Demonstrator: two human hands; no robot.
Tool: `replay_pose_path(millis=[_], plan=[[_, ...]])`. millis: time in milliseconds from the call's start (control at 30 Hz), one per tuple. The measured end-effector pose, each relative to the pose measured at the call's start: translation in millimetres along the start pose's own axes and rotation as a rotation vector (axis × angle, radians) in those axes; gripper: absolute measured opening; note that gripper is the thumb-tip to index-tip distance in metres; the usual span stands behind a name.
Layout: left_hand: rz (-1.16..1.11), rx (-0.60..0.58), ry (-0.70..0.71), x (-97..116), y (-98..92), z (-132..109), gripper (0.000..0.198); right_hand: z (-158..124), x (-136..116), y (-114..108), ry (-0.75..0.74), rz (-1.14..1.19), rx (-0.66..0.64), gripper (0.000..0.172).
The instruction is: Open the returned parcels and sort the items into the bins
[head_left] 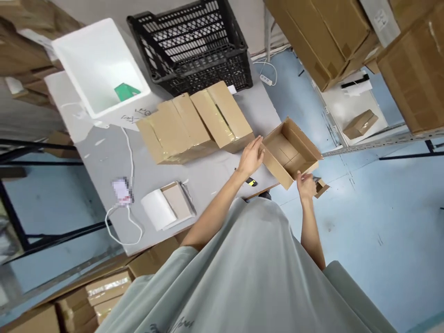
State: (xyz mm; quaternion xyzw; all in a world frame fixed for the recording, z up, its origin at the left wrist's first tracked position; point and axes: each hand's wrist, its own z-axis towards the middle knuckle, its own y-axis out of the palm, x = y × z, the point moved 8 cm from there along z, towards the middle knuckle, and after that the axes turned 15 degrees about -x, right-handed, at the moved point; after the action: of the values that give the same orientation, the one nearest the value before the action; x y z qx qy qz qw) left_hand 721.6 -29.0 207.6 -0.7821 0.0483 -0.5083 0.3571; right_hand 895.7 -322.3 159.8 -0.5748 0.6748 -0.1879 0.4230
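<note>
An open, empty brown cardboard box (288, 147) is tilted at the right edge of the grey table (208, 178). My left hand (250, 158) is at its left wall, with the fingers fairly straight along the rim. My right hand (306, 186) is closed on the near right corner, thumb up at the rim. Just beyond those fingers a small grey part shows, and a small brown cardboard piece (322, 188); whether the hand holds them too I cannot tell. A black and yellow utility knife (251, 182) lies on the table, partly hidden by my left forearm.
Two taped cartons (222, 115) stand left of the box, before a black plastic crate (204, 51). A white foam bin (104, 69) holds a green object. Further left lie a small white box (159, 210) and a white cable (130, 148). Large cartons (322, 37) fill shelving at right.
</note>
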Motion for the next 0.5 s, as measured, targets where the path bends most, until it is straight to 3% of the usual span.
replay_pose_path(millis=[67, 133, 233, 300, 367, 500], plan=[[-0.096, 0.124, -0.044, -20, -17.7, -49, 0.055, -15, -8, -16, -0.071, -0.027, 0.117, 0.034], [-0.198, 0.223, -0.191, -58, -33.7, -104, 0.048, -30, -32, -25, -0.216, -0.038, 0.189, 0.037], [-0.333, 0.388, -0.453, -133, -57.0, -193, 0.040, -58, -97, 4, -0.518, -0.090, 0.071, 0.039], [-0.372, 0.497, -0.597, -183, -72.0, -255, 0.039, -86, -145, 54, -0.708, -0.125, -0.113, 0.036], [-0.358, 0.574, -0.718, -230, -85.2, -314, 0.043, -121, -183, 123, -0.839, -0.146, -0.348, 0.029], [-0.300, 0.646, -0.946, -309, -100.4, -415, 0.057, -190, -216, 277, -0.841, -0.178, -0.799, 0.009]])
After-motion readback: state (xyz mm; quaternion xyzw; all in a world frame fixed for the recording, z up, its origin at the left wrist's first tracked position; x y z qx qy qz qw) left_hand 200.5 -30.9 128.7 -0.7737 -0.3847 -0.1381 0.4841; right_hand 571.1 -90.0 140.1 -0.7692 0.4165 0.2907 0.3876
